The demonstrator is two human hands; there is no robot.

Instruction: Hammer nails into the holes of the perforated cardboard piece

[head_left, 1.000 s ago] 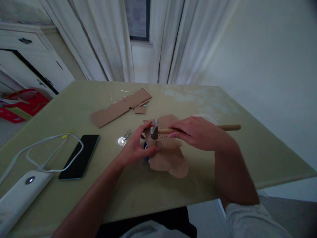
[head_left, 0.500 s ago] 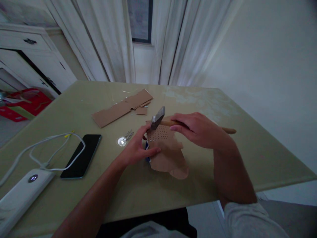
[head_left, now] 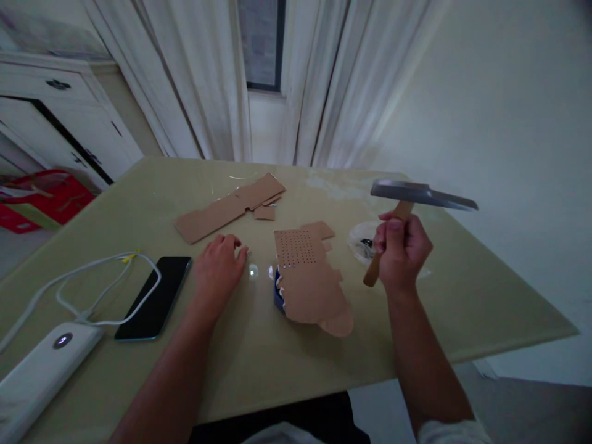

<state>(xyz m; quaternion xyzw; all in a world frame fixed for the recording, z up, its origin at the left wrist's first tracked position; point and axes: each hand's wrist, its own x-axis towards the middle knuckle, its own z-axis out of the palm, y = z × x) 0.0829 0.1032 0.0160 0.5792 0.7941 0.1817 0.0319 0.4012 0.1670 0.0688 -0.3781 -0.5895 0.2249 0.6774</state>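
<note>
My right hand (head_left: 401, 250) grips a hammer (head_left: 409, 196) by its wooden handle and holds it up, head uppermost, over the right side of the table. On the tabletop at the left, my left hand (head_left: 218, 268) has its fingers curled down. A tiny dark thing shows by its thumb tip, too small to name. Right of this hand lies a piece of cardboard (head_left: 309, 293) with rows of small holes in its upper part. Beneath its left edge a dark blue object (head_left: 279, 299) peeks out, mostly hidden, with small whitish pieces along the edge.
Long cardboard strips (head_left: 229, 209) lie farther back. A clear plastic bag (head_left: 358, 237) with dark contents sits behind my right hand. At the left are a phone (head_left: 155, 299), a white power bank (head_left: 49, 364) and a looped white cable (head_left: 44, 287).
My left hand has left the cardboard and moved left, over where thin nails lay. My right hand has raised the hammer away to the right, uncovering the plastic bag.
</note>
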